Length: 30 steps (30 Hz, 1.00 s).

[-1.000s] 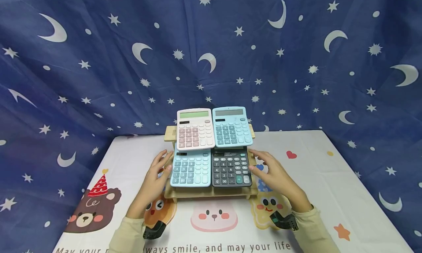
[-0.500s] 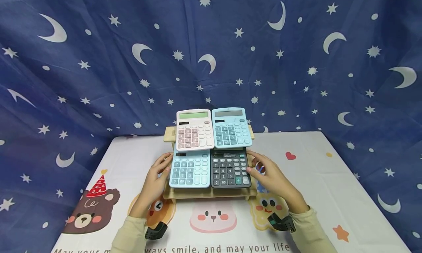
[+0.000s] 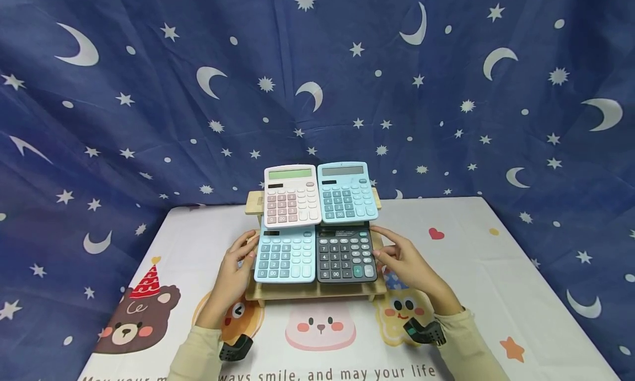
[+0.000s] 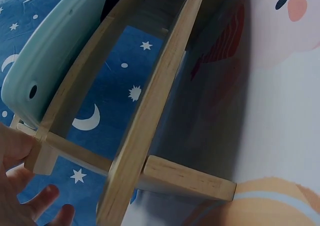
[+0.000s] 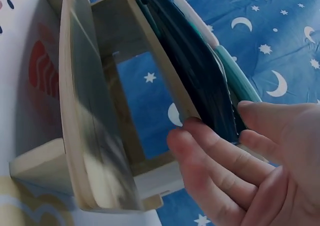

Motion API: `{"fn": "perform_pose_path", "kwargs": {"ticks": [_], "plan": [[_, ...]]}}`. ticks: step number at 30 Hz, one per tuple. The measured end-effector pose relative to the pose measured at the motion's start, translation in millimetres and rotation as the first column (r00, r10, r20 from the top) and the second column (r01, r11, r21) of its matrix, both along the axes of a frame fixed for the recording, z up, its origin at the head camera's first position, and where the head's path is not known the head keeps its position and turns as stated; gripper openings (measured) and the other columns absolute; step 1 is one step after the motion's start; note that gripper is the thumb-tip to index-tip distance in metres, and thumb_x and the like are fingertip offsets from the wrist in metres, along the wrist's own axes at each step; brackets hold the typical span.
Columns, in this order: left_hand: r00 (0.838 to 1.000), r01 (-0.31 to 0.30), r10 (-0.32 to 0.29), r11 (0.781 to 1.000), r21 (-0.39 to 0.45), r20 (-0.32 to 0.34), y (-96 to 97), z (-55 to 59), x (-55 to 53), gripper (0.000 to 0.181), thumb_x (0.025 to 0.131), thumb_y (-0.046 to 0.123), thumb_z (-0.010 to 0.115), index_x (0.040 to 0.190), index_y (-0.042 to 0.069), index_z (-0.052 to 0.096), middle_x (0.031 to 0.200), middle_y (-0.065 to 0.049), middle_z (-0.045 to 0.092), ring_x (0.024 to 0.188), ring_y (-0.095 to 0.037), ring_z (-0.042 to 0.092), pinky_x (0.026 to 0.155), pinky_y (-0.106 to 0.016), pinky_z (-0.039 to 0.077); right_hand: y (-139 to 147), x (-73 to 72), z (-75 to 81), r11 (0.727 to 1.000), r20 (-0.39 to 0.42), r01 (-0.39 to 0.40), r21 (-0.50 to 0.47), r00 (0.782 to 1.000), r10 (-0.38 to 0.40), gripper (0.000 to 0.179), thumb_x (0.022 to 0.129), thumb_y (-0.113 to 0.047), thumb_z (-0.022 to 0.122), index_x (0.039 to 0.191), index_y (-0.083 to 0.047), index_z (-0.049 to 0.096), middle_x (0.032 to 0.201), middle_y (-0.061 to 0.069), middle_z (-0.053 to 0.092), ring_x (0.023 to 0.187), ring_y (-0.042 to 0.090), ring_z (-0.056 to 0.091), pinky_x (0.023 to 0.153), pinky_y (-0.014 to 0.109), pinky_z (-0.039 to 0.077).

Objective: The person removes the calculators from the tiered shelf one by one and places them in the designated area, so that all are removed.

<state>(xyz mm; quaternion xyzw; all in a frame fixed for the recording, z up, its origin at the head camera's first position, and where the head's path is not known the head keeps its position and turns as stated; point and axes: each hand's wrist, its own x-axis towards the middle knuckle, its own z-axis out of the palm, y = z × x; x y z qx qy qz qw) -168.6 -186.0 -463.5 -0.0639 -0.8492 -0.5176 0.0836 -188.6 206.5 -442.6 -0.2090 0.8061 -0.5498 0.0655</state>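
A light wooden stand (image 3: pixel 317 291) bears two tiers of calculators. A pink-and-white calculator (image 3: pixel 302 196) and a blue calculator (image 3: pixel 367 196) lean on the upper tier. Below them lean a second blue calculator (image 3: pixel 305 259) and a black calculator (image 3: pixel 327 257), their top parts covered. My left hand (image 3: pixel 233 271) is at the lower blue calculator's left edge; in the left wrist view its fingers lie loosely by the stand's corner (image 4: pixel 42 158). At the black calculator's right edge is my right hand (image 3: pixel 409 262), thumb and index fingertips against it, the other fingers bent beneath in the right wrist view.
A white tablecloth (image 3: pixel 516 271) with printed cartoon faces and lettering lies under the stand. Behind hangs a dark blue curtain (image 3: pixel 347 83) with moons and stars. A black strap device (image 3: pixel 424 332) sits on the right wrist, another (image 3: pixel 236 348) on the left.
My right thumb moves slightly inward to the black calculator's edge, then back a little, and its lower fingers bend more. The left hand barely moves. The calculators keep their places on the stand.
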Motion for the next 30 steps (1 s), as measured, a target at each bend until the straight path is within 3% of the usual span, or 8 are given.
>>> {"fn": "perform_pose_path", "kwargs": {"ticks": [4, 13, 21, 23, 28, 30], "plan": [[1.000, 0.000, 0.000, 1.000, 0.005, -0.004, 0.1, -0.3, -0.9, 0.041, 0.104, 0.001, 0.045, 0.144, -0.006, 0.051, 0.162, -0.012, 0.037, 0.152, -0.039, 0.028, 0.112, -0.050, 0.034, -0.6, -2.2, -2.6, 0.996, 0.066, -0.020, -0.085, 0.997, 0.026, 0.059, 0.102, -0.002, 0.054, 0.157, -0.005, 0.032, 0.108, 0.032, 0.072, 0.075, 0.017, 0.075, 0.067, 0.049, 0.062], [1.000, 0.009, -0.010, 1.000, -0.008, -0.019, -1.3, -0.9, -0.7, 0.041, 0.104, 0.002, 0.045, 0.143, -0.006, 0.051, 0.162, -0.012, 0.038, 0.152, -0.038, 0.028, 0.113, -0.052, 0.034, -2.3, -1.6, -2.2, 0.987, 0.151, 0.000, -0.163, 0.988, 0.025, 0.064, 0.099, -0.001, 0.054, 0.158, -0.005, 0.030, 0.111, 0.035, 0.070, 0.078, 0.016, 0.076, 0.069, 0.044, 0.064], [0.999, 0.027, -0.027, 1.000, -0.012, -0.028, -2.6, -2.1, -0.2, 0.041, 0.105, 0.002, 0.045, 0.144, -0.007, 0.050, 0.162, -0.013, 0.037, 0.153, -0.038, 0.027, 0.115, -0.055, 0.033, -0.2, -0.1, -2.7, 0.971, 0.214, -0.134, -0.198, 0.961, 0.177, 0.070, 0.104, -0.006, 0.051, 0.163, -0.012, 0.012, 0.130, 0.037, 0.061, 0.091, 0.015, 0.076, 0.073, 0.038, 0.064], [0.999, 0.027, -0.027, 1.000, -0.016, -0.031, -2.8, -2.3, -0.1, 0.041, 0.104, 0.002, 0.045, 0.144, -0.007, 0.050, 0.162, -0.013, 0.037, 0.153, -0.039, 0.027, 0.115, -0.056, 0.033, 0.0, -0.2, -3.2, 0.966, 0.232, -0.139, -0.218, 0.954, 0.190, 0.070, 0.105, -0.007, 0.050, 0.164, -0.012, 0.011, 0.130, 0.031, 0.064, 0.094, 0.016, 0.076, 0.074, 0.036, 0.064], [0.999, 0.031, -0.032, 0.999, -0.019, -0.041, -3.2, -2.9, -0.6, 0.040, 0.104, 0.001, 0.045, 0.143, -0.007, 0.051, 0.161, -0.015, 0.037, 0.153, -0.040, 0.027, 0.117, -0.059, 0.032, -1.0, 0.0, -3.7, 0.959, 0.262, -0.100, -0.266, 0.950, 0.172, 0.069, 0.105, -0.007, 0.051, 0.163, -0.011, 0.014, 0.115, 0.001, 0.076, 0.091, 0.016, 0.076, 0.072, 0.032, 0.063], [0.999, 0.033, -0.034, 0.999, -0.020, -0.043, -3.1, -3.2, -0.9, 0.040, 0.104, 0.002, 0.045, 0.143, -0.007, 0.051, 0.161, -0.015, 0.037, 0.153, -0.041, 0.027, 0.117, -0.060, 0.031, -1.4, -0.1, -4.1, 0.954, 0.271, -0.088, -0.287, 0.947, 0.169, 0.069, 0.104, -0.006, 0.051, 0.163, -0.011, 0.014, 0.111, -0.004, 0.077, 0.091, 0.016, 0.077, 0.072, 0.031, 0.063]]}}
